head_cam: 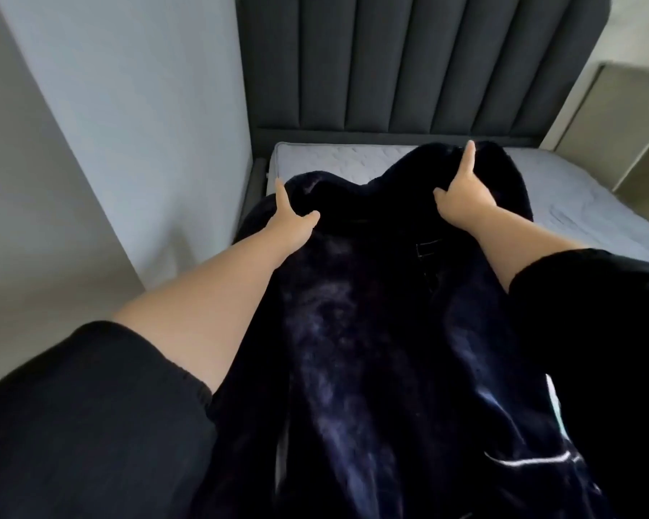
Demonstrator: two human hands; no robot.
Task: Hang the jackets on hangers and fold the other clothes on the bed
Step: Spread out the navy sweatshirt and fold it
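Observation:
A dark navy, plush jacket hangs in front of me, held up by its top edge over the bed. My left hand grips the jacket's left shoulder, thumb and fingers pinching the fabric. My right hand grips the right shoulder near the collar, index finger sticking upward. The jacket's lower part fills the middle of the view and hides much of the mattress. A white stripe shows on the fabric at lower right. No hanger is visible.
A dark grey padded headboard stands behind the pale mattress. A light wall runs along the left of the bed. A beige cabinet or shelf unit stands at the right.

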